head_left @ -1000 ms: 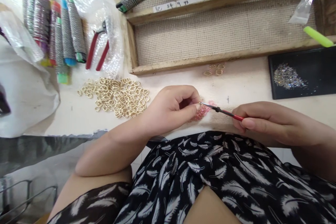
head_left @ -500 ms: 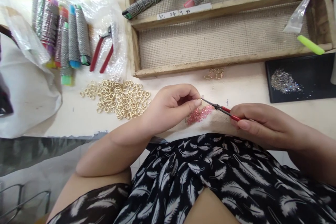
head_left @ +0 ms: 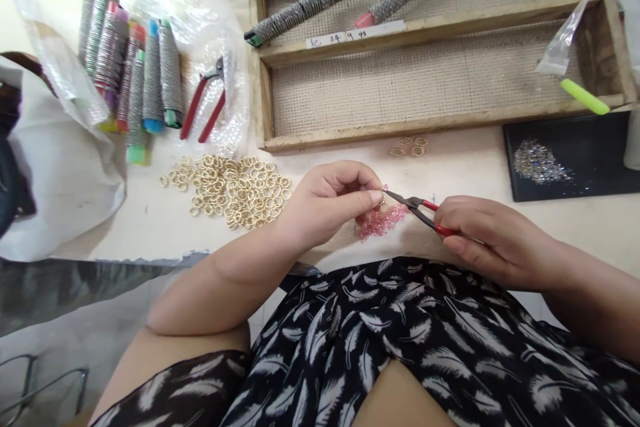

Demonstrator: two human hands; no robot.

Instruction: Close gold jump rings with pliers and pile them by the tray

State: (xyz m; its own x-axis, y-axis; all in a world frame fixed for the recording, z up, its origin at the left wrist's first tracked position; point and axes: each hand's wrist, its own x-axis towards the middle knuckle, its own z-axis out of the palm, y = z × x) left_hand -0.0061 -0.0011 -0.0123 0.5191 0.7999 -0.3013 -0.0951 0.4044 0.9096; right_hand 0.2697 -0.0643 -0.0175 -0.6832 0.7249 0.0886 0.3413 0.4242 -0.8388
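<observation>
Tabletop (head_left: 150, 227), pale and worn at its near edge, spans the view; grey floor (head_left: 45, 293) and a dark wire rack (head_left: 30, 380) show at eight o'clock. From the middle of the view, a wooden frame (head_left: 350, 137) with a mesh bottom fills twelve to two o'clock, two coil-wrapped sticks (head_left: 303, 10) lying in its far section. More coil-wrapped tubes (head_left: 163, 73) lie together at ten, beside a red-handled tool (head_left: 194, 107) on bubble wrap (head_left: 235, 93). A white bag (head_left: 60, 167) slumps at nine; a black tray (head_left: 605, 153) bearing glittering bits (head_left: 540, 161) sits at three.

The left hand (head_left: 340, 203) presses thumb and forefinger together on a small gold ring (head_left: 383, 199), which pokes just past the fingertips at three o'clock. The right hand (head_left: 485, 237), between three and four o'clock from that pinch, is wrapped around the red handles of the pliers (head_left: 415, 203); their tip meets the ring, though I cannot tell whether it grips anything. From the pinch, pink beads (head_left: 383, 221) lie at six, heaped gold rings (head_left: 240, 190) at nine, and a few loose rings (head_left: 419, 150) at one.
</observation>
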